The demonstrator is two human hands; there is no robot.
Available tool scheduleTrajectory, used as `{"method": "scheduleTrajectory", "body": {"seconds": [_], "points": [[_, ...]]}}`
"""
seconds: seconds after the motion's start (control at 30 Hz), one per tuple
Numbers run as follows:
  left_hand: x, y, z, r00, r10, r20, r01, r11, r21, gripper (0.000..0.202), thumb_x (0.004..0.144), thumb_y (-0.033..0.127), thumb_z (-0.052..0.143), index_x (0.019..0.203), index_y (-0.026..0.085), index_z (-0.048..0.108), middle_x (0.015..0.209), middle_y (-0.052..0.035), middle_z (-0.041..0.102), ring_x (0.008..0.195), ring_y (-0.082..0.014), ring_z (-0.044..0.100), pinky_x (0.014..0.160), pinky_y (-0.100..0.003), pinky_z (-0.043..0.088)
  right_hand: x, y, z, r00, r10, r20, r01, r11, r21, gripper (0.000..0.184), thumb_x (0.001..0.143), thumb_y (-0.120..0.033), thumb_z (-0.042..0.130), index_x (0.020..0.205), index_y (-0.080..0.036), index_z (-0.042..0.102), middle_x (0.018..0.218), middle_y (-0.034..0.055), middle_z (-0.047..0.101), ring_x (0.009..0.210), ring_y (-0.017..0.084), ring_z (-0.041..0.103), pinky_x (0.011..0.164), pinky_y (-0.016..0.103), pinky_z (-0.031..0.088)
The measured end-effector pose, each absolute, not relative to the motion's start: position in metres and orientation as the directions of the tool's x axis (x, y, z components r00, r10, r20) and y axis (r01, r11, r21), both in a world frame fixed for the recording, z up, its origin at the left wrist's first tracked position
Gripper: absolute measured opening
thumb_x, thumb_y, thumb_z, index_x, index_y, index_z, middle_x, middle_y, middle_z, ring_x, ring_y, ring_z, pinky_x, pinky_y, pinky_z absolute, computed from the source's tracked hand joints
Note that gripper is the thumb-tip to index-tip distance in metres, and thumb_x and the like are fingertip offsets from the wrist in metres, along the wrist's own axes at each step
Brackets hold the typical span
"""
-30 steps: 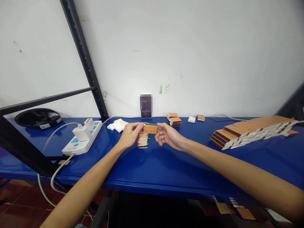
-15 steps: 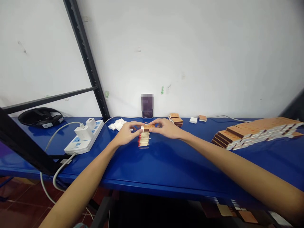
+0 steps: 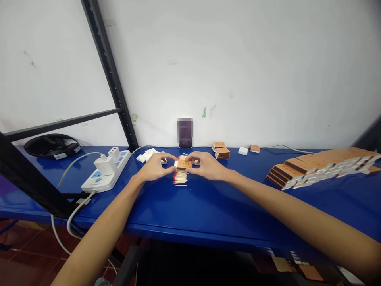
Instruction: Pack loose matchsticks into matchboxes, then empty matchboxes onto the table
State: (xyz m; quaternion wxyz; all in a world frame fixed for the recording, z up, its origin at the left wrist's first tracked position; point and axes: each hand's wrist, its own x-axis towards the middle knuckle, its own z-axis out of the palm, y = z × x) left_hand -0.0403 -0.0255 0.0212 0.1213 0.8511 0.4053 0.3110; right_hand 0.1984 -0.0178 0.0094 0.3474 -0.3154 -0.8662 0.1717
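Observation:
Both my hands meet over the middle of the blue table [image 3: 208, 210]. My left hand [image 3: 156, 167] pinches the left end of a small orange matchbox [image 3: 183, 163], where its white inner tray sticks out a little. My right hand [image 3: 206, 165] grips the right end of the same box with curled fingers. Just below the box lies a pile of red-tipped matches [image 3: 180, 177] on the table top.
A white power strip [image 3: 105, 172] with a plugged charger and cable lies left. Loose white trays [image 3: 145, 156] lie behind my left hand. A phone [image 3: 185, 133] leans on the wall. Small matchbox stacks [image 3: 220, 151] stand behind; a long row of matchboxes [image 3: 321, 163] lies right. A black frame post [image 3: 110, 75] rises left.
My right hand has come in from the right and closed on the matchbox's right end. The box has sunk lower, close over the match pile. The camera has shifted slightly.

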Motion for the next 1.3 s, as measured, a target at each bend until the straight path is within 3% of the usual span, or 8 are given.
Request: {"method": "scheduleTrajectory", "body": {"seconds": [0.3, 0.73, 0.93, 1.1, 1.3], "points": [[-0.04, -0.027, 0.02, 0.565, 0.712, 0.417, 0.625, -0.699, 0.346, 0.035, 0.073, 0.034, 0.067, 0.106, 0.021, 0.067, 0.104, -0.0052, 0.069, 0.085, -0.0187, 0.059, 0.078, -0.033, 0.048, 0.202, -0.017, -0.003, -0.613, 0.628, 0.479, 0.452, 0.776, -0.439, 0.03, 0.079, -0.036, 0.067, 0.104, -0.02, 0.062, 0.102, 0.0063, 0.067, 0.089, 0.02, 0.06, 0.079, 0.034, 0.046], [-0.041, -0.024, 0.016, 0.571, 0.725, 0.385, 0.663, -0.684, 0.303, 0.038, 0.074, 0.037, 0.068, 0.108, 0.022, 0.068, 0.104, -0.0062, 0.068, 0.088, -0.0203, 0.059, 0.079, -0.033, 0.046, 0.251, -0.023, -0.001, -0.547, 0.711, 0.441, 0.575, 0.702, -0.419, 0.035, 0.079, -0.036, 0.066, 0.112, -0.023, 0.062, 0.107, 0.0061, 0.066, 0.094, 0.023, 0.06, 0.082, 0.041, 0.049], [-0.04, -0.026, 0.018, 0.556, 0.732, 0.394, 0.658, -0.677, 0.329, 0.035, 0.074, 0.039, 0.066, 0.105, 0.022, 0.069, 0.103, -0.0062, 0.068, 0.085, -0.02, 0.059, 0.075, -0.032, 0.047, 0.278, -0.019, 0.02, -0.305, 0.796, 0.523, 0.747, 0.54, -0.388, 0.031, 0.082, -0.034, 0.06, 0.111, -0.022, 0.061, 0.11, 0.008, 0.066, 0.096, 0.025, 0.061, 0.085, 0.043, 0.049], [-0.039, -0.029, 0.02, 0.54, 0.743, 0.395, 0.676, -0.663, 0.322, 0.034, 0.074, 0.037, 0.066, 0.105, 0.022, 0.069, 0.102, -0.0056, 0.069, 0.084, -0.0196, 0.058, 0.075, -0.033, 0.047, 0.294, -0.005, 0.04, -0.183, 0.833, 0.522, 0.91, 0.345, -0.232, 0.037, 0.086, -0.027, 0.051, 0.121, -0.016, 0.054, 0.112, 0.0141, 0.063, 0.099, 0.028, 0.059, 0.083, 0.04, 0.046], [-0.039, -0.029, 0.022, 0.531, 0.743, 0.407, 0.676, -0.661, 0.325, 0.036, 0.074, 0.042, 0.066, 0.104, 0.022, 0.069, 0.101, -0.0062, 0.069, 0.083, -0.0198, 0.058, 0.076, -0.034, 0.048, 0.292, 0.026, 0.042, -0.201, 0.921, 0.335, 0.963, 0.248, -0.103, 0.033, 0.083, -0.012, 0.046, 0.114, -0.011, 0.057, 0.109, 0.0192, 0.063, 0.098, 0.028, 0.059, 0.076, 0.033, 0.043]]}}
